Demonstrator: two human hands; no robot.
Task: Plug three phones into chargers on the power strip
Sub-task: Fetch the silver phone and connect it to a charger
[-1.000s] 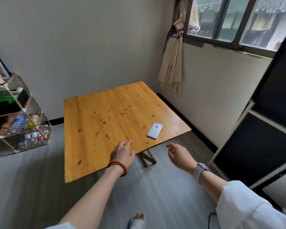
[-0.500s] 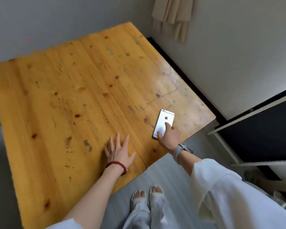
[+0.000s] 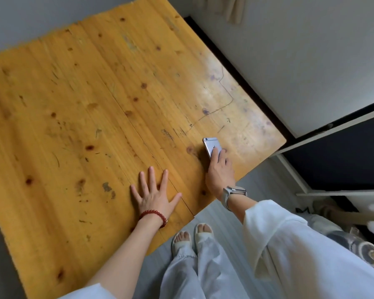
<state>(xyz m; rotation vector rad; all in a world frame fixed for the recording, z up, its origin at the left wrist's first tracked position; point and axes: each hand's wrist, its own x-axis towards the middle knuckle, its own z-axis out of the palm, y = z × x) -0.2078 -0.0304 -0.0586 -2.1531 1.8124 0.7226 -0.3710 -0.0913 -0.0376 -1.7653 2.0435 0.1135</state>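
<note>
Right hand (image 3: pixel 219 169) now grips the phone (image 3: pixel 212 145), tilting it off the desk (image 3: pixel 95 104); left hand (image 3: pixel 154 194) stays flat, open, empty.

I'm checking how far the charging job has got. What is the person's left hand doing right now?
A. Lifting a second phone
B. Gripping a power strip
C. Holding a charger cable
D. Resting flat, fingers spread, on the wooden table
D: the left hand lies palm down with fingers spread on the table, holding nothing, while the right hand is on the silver phone.
</note>
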